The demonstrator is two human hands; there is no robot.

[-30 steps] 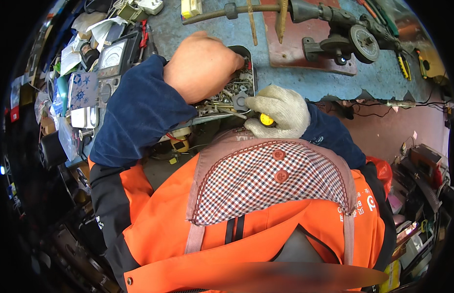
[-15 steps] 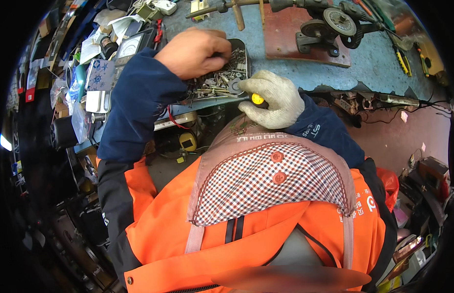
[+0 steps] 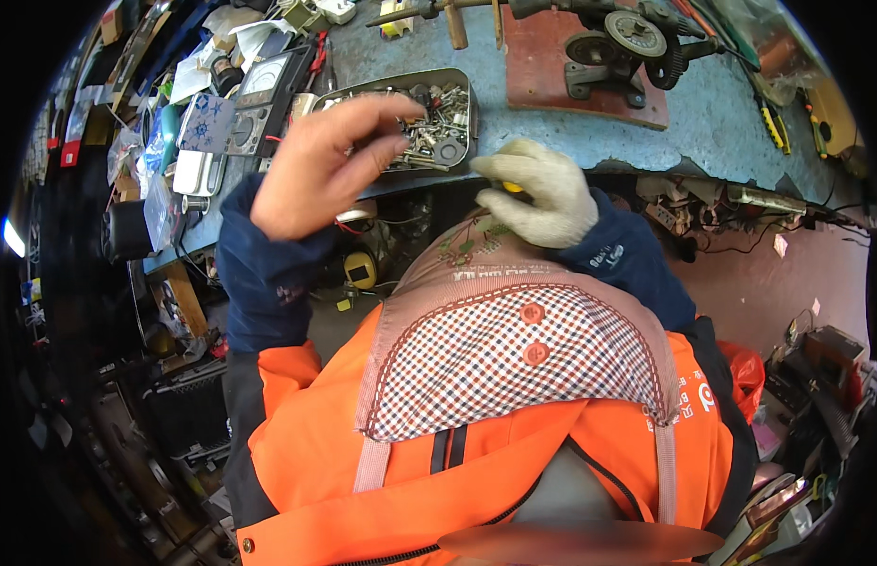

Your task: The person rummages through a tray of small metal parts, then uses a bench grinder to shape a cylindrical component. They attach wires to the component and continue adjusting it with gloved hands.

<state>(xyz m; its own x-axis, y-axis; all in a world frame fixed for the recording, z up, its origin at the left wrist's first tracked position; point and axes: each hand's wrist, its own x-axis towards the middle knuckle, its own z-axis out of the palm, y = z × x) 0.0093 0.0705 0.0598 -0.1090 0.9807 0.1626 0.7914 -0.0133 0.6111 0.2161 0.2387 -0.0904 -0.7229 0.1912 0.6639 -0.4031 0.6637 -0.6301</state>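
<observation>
My bare left hand (image 3: 330, 160) hovers over the left front part of a metal tin (image 3: 471, 118) on the bench. Its thumb and forefinger are apart, and I see nothing between them. Loose screws and small metal parts (image 3: 448, 108) fill the tin, with a dark round washer-like piece (image 3: 449, 151) near its front right corner. In a knitted glove, my right hand (image 3: 542, 193) is closed round a tool with a yellow-ended handle (image 3: 513, 187). Most of that tool is hidden in the fist, just off the bench's front edge and above my apron.
Behind the tin, a hand-cranked geared machine (image 3: 627, 47) stands on a reddish board (image 3: 542, 80). An analog multimeter (image 3: 257, 104) lies left of the tin among clutter. Yellow-handled pliers (image 3: 774, 123) lie at the right. Below the bench edge sits a round yellow object (image 3: 360, 270).
My left hand has lifted out of the tin and drawn back toward me, its fingers spreading. My right hand has shifted slightly right and turned, showing less of the yellow handle end.
</observation>
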